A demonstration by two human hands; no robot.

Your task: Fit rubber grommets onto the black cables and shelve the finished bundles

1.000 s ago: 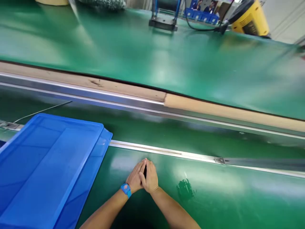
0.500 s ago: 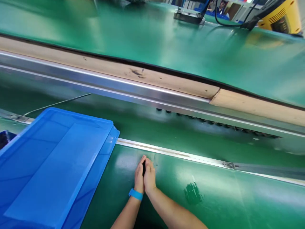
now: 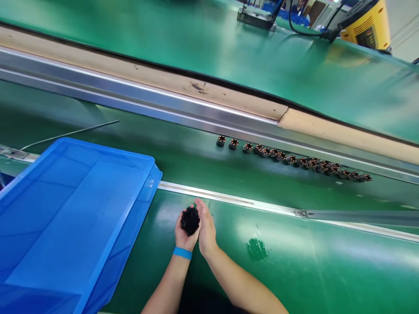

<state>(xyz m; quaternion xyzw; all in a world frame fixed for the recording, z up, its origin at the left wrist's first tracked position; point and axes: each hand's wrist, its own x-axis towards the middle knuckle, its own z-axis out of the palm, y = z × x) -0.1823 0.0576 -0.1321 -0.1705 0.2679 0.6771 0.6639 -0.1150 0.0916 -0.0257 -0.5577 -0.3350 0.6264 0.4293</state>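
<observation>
My left hand (image 3: 183, 233) and my right hand (image 3: 204, 226) are cupped together over the green bench top (image 3: 294, 261). Between the palms sits a clump of small black parts (image 3: 190, 220). The left palm lies under the clump with its fingers curled up around it. The right hand stands on edge against the clump's right side. A blue band circles my left wrist (image 3: 182, 253). An empty blue plastic tray (image 3: 65, 218) lies just left of my hands.
A row of several small round copper-wound parts (image 3: 291, 160) sits on the dark green conveyor belt (image 3: 163, 152) beyond a metal rail (image 3: 248, 203). Past it run a wooden strip and another green bench with a yellow machine (image 3: 366, 26) and a black cable.
My hands, pressed flat together before, have parted at the top and lifted a little, showing the black clump. The view has shifted, and the row of parts on the belt has come into sight.
</observation>
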